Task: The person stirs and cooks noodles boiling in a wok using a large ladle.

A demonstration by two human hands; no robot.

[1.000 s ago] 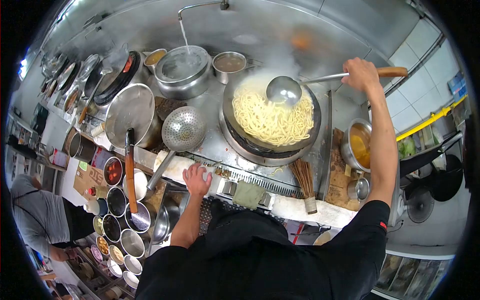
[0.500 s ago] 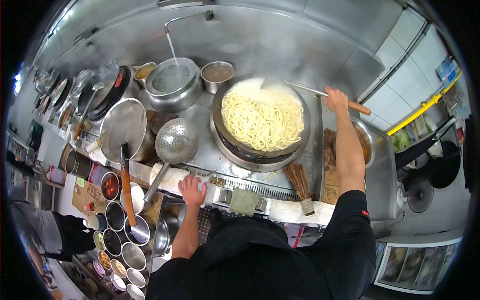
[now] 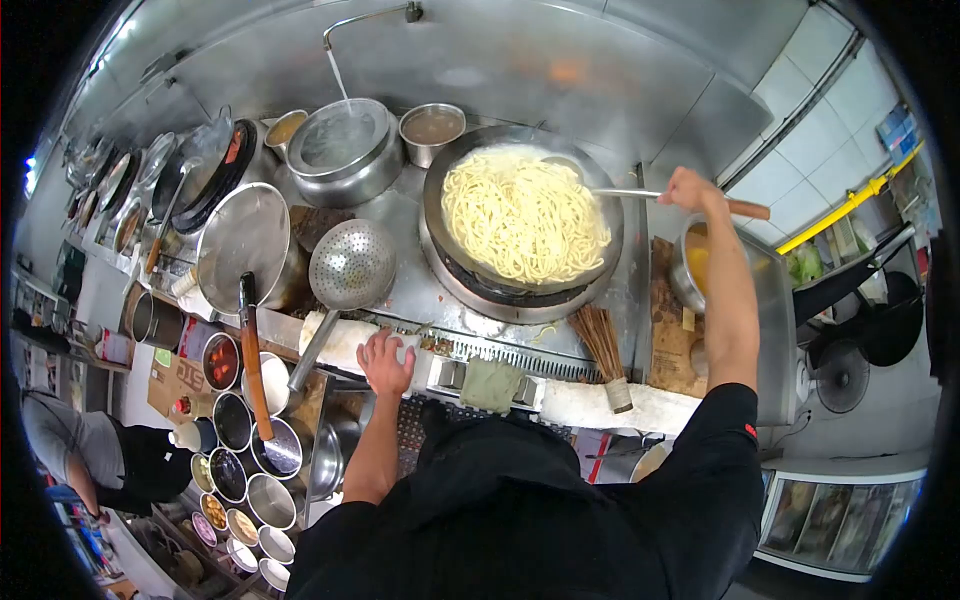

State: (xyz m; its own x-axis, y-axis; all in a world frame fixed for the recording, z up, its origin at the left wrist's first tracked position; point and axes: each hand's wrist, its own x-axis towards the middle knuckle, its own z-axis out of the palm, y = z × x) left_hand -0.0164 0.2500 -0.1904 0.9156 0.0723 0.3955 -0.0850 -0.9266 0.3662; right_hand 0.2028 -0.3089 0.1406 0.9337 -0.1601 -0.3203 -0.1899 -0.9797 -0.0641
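Observation:
My right hand [image 3: 690, 190] is closed round the handle of a ladle [image 3: 640, 193], near its wooden end. The ladle's metal head lies at the upper right of the noodles, partly hidden in the wok. Thick pale noodles [image 3: 525, 220] are heaped in the dark wok [image 3: 436, 235], which sits on a round burner. My left hand [image 3: 385, 362] lies with fingers spread on the white cloth [image 3: 345, 342] along the stove's front edge, holding nothing. Just left of it is a perforated strainer [image 3: 352, 265], whose handle slants toward the front.
Water runs from a tap [image 3: 370, 25] into a large pot [image 3: 345, 185]. A bamboo brush [image 3: 600, 350] leans at the front edge. Right of the wok stands a metal bowl [image 3: 680, 270]. Several seasoning tins [image 3: 270, 500] fill the lower left, near another person [image 3: 75, 440].
My right hand has moved right with the ladle, whose head has come down along the noodles' right side. The noodles sit more level and the steam has thinned. My left hand stays put.

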